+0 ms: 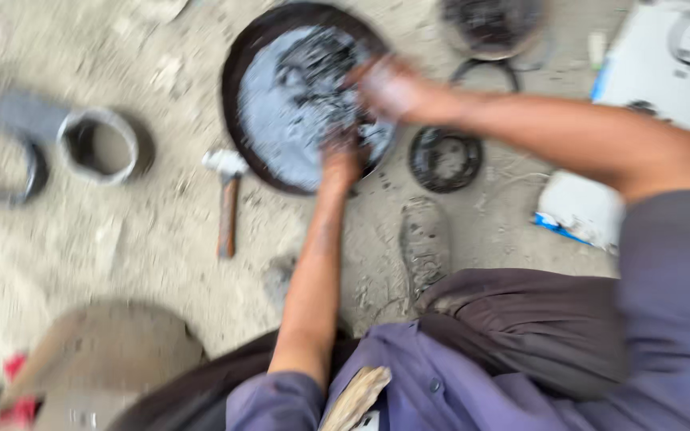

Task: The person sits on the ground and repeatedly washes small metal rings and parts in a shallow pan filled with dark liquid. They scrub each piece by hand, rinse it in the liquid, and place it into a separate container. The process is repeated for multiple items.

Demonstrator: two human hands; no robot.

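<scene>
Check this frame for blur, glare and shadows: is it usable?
Head view: motion blur smears everything; the right hand and left hand in the dark pan lack finger detail. Light is flat daylight, with soft shadows and no glare. The hammer stays recognisable.

Both bare forearms extended forward, hands close together. Left hand grimy, fingers pointing down, curled. Right hand crosses in from right, fingers bent, blurred; grip unclear.

Sandy ground carries a pan under both hands, hammer just left, metal ring further left, black ring right.
</scene>
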